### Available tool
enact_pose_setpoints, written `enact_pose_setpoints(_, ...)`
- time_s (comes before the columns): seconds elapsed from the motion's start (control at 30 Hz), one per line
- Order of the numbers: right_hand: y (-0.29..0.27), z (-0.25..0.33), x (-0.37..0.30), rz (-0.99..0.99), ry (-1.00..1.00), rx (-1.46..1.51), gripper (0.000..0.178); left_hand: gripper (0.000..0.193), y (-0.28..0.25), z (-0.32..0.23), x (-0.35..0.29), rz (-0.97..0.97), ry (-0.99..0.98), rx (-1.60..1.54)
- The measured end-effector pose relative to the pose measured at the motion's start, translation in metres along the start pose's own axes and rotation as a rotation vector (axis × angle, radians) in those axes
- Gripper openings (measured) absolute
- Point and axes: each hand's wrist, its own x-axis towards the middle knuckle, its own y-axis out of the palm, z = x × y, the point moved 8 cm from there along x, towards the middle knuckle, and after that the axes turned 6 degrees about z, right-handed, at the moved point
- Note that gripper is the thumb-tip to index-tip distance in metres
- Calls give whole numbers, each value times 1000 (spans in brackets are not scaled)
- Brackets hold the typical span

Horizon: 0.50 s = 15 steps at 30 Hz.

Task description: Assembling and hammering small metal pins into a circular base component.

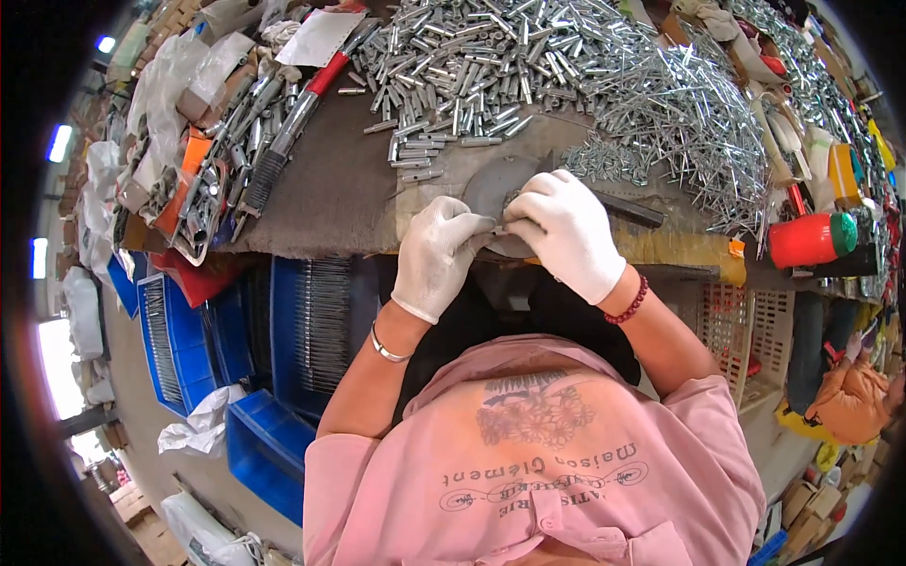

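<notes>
My left hand (437, 257), in a white glove, is closed in a pinch at the bench's near edge. Its fingertips meet those of my right hand (569, 234), also white-gloved and pinching. Whatever small piece lies between them is mostly covered by the fingers; only a tiny metallic glint shows. Beneath and behind the fingertips is a round grey metal disc (493, 184), partly hidden by my hands. A dark metal bar (632, 209) sticks out to the right of my right hand. Beyond the disc spreads a heap of short silvery metal tubes (472, 71).
Thin metal pins (703, 123) pile up at the right, with smaller pins (604, 158) nearer. Tools, including a red-and-silver rod-like tool (302, 108), lie at the left. A red cylinder with a green end (812, 240) sits at the right edge. Blue bins (274, 443) stand below left.
</notes>
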Motion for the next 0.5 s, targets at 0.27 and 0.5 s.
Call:
enact_pose_setpoints(0.27, -28, -13, -4, -90, 2, -102, 10, 24, -1, 4, 2, 5, -79, -88)
enact_pose_setpoints(0.5, 5, 0, 23, 190, -203, -277, 7, 19, -1, 4, 3, -5, -27, -62)
